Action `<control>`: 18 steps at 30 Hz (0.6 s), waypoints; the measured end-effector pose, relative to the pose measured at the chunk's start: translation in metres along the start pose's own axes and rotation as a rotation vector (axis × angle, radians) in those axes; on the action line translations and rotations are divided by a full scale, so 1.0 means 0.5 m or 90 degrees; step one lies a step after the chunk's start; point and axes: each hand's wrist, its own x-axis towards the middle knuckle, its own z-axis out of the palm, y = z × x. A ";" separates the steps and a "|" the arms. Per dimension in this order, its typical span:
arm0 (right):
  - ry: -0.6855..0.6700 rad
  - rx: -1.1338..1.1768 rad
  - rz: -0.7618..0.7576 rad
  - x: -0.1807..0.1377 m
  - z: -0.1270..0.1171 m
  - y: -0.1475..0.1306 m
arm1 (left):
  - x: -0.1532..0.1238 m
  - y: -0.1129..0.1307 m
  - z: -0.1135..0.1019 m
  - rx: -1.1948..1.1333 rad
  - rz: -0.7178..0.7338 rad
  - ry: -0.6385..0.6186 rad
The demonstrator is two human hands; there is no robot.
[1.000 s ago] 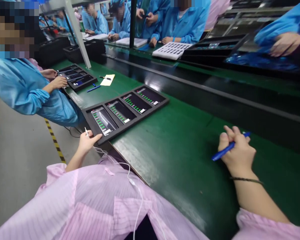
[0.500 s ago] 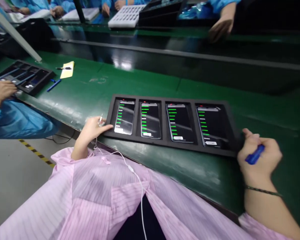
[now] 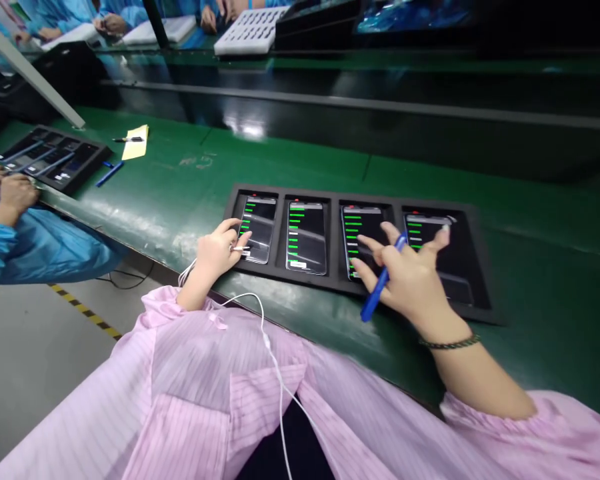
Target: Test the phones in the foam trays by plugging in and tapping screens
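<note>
Lying on the green bench (image 3: 280, 160), head view: black tray (image 3: 333, 247), four lit phones (image 3: 307, 240), one per compartment. Left hand (image 3: 217, 252): at the leftmost phone (image 3: 263, 232), fingers pinching a white plug (image 3: 240, 249). Right hand (image 3: 413, 277): blue pen (image 3: 377, 295) gripped, other fingers spread over the third and fourth phones (image 3: 353, 227); contact unclear.

L hand (image 3: 216, 253) w/ wht plug (image 3: 240, 249), R hand (image 3: 411, 277) w/ pen (image 3: 375, 298), nr phones (image 3: 309, 237)
</note>
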 end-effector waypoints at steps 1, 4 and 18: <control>-0.022 0.004 -0.014 0.012 0.010 -0.010 | 0.001 0.002 -0.001 0.010 -0.009 -0.007; -0.102 0.028 -0.071 0.053 0.046 -0.043 | 0.004 0.009 -0.007 0.046 -0.022 -0.029; 0.276 -0.055 0.274 -0.053 -0.087 0.080 | 0.036 0.023 -0.022 0.095 0.010 -0.116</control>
